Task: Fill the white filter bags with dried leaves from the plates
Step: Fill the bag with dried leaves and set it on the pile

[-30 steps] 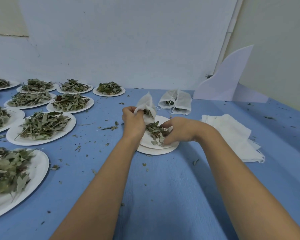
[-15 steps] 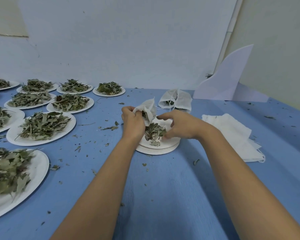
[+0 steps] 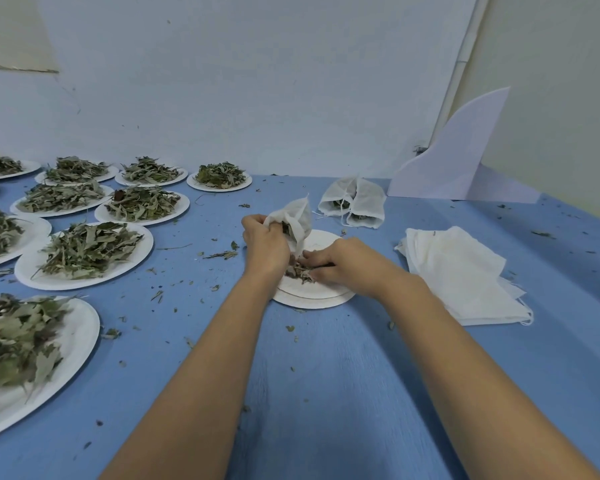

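White plates (image 3: 125,268) of green leaves (image 3: 87,249) on a blue table (image 3: 326,393).

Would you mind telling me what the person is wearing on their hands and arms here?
Nothing shows: the left hand and right hand are ungloved, with no rings visible, and both forearms are bare to the frame's edge, without sleeve, watch or bracelet.

the table (image 3: 326,393) is covered in blue. a stack of white plates (image 3: 312,303) sits near its middle, with a small heap of dried leaves (image 3: 300,273) on top. left of the stack, plates heaped with leaves (image 3: 28,271) stand in rows. behind the stack lie filled filter bags (image 3: 354,202); to its right lies a flat pile of empty filter bags (image 3: 465,278). farther back and right of the stack stands a white board (image 3: 454,164). leaf crumbs (image 3: 222,254) are scattered around the stack.
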The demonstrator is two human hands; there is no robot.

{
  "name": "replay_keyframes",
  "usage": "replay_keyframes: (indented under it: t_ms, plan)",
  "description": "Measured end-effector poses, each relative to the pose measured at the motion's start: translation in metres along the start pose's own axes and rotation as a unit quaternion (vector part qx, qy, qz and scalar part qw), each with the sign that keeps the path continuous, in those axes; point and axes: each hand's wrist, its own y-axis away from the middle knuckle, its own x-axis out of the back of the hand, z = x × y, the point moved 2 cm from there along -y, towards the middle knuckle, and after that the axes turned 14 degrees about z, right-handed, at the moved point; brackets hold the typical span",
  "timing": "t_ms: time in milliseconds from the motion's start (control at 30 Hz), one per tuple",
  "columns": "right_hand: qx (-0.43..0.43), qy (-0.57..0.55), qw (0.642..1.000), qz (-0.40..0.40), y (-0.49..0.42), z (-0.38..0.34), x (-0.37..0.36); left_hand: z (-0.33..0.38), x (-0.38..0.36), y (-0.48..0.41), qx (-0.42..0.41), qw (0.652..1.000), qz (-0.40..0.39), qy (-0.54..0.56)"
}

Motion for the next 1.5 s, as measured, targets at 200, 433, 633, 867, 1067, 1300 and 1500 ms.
replay_keyframes:
  t_ms: [200,433,633,867,1067,1300,1500]
  plan:
    - [0.043,0.109,0.987,0.108,0.004,-0.01,-0.013,0.001,0.001,0.002,0.029,0.999,0.006,0.028]
    - [0.006,0.139,0.978,0.152,0.001,-0.017,-0.025,0.004,0.007,-0.001,0.006,0.998,0.042,0.038]
    - [-0.118,-0.124,0.949,0.266,0.002,-0.008,-0.007,0.011,0.011,-0.002,0.029,0.989,0.06,0.133]
    - [-0.243,-0.55,0.793,0.102,-0.002,-0.005,0.012,0.005,0.009,0.0,-0.081,0.992,0.084,0.037]
    - [-0.21,-0.511,0.83,0.082,-0.003,-0.018,0.012,0.006,0.006,0.007,-0.118,0.99,0.071,-0.007]
    - [-0.267,-0.281,0.895,0.218,-0.005,-0.008,0.006,0.005,0.007,0.008,-0.163,0.978,0.079,-0.104]
    - [-0.295,-0.252,0.884,0.261,-0.005,0.002,0.006,0.011,0.001,0.02,-0.161,0.985,-0.038,-0.051]
